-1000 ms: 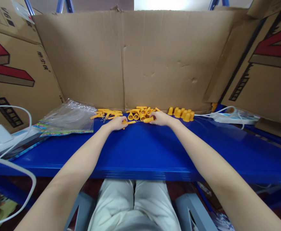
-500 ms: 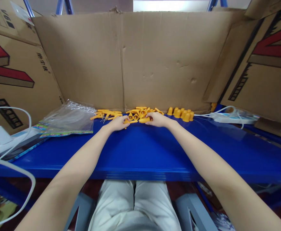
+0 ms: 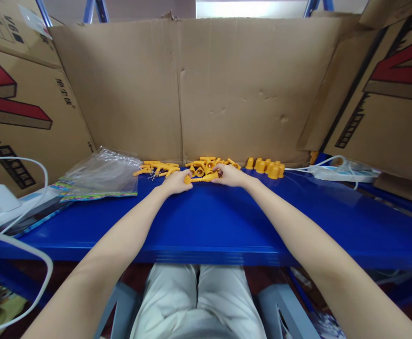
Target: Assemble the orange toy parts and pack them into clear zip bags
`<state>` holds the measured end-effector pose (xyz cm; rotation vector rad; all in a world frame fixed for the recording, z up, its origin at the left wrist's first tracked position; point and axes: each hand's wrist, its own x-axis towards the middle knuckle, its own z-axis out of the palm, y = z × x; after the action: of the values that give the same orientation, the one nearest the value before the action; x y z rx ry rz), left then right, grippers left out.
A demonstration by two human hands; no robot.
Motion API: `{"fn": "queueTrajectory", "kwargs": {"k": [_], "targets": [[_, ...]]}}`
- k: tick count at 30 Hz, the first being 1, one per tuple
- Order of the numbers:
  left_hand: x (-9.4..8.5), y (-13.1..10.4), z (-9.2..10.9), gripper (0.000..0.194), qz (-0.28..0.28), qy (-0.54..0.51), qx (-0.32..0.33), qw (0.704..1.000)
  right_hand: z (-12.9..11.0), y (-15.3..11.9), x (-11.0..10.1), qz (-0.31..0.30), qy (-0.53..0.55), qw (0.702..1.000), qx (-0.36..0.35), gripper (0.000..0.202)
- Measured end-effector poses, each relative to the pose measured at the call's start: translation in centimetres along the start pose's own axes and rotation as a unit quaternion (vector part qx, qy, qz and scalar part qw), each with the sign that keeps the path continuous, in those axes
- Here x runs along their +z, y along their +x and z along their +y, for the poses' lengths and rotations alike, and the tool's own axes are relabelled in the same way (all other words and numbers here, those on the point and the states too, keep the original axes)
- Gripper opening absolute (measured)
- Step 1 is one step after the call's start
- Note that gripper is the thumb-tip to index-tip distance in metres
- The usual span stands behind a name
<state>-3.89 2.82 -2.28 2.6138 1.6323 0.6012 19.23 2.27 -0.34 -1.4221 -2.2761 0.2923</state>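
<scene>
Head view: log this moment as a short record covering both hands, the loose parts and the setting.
left hand: grips one end of a yellow screw
right hand: grips a yellow tube near its brown end
screw and tube: roughly in line, seemingly meeting
behind hands: yellow sticks and a yellow pile
right of hands: yellow cups
left of hands: clear plastic bags
surface: blue table
backdrop: cardboard
</scene>
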Motion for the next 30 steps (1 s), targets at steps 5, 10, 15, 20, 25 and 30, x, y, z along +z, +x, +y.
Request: {"fn": "queueTrajectory", "kwargs": {"k": [5,10,15,20,25,30], "targets": [[-0.3,0.1,-0.1,0.031,0.019,0.000,-0.015,1.000,0.8,0.3,0.0,-0.050,0.178,0.982,0.039,0.039],[-0.4,-0.1,-0.1,0.031,0.024,-0.042,-0.005,0.999,1.3,-0.1,-0.8,-0.080,0.292,0.950,0.070,0.032],[-0.6,-0.2,0.1,0.032,0.045,-0.052,0.009,0.998,1.2,-0.2,-0.8,-0.132,0.371,0.913,0.104,0.036],[-0.6,-0.2,0.1,0.030,0.046,-0.059,0.007,0.997,1.1,0.2,0.0,-0.128,0.347,0.918,0.140,0.058],[-0.8,-0.2,0.1,0.029,0.043,-0.058,0.005,0.997,0.4,0.1,0.1,-0.128,0.315,0.924,0.176,0.061],[-0.6,0.0,-0.1,0.032,0.042,-0.060,0.011,0.997,0.1,0.2,0.2,-0.117,0.310,0.923,0.195,0.062]]}}
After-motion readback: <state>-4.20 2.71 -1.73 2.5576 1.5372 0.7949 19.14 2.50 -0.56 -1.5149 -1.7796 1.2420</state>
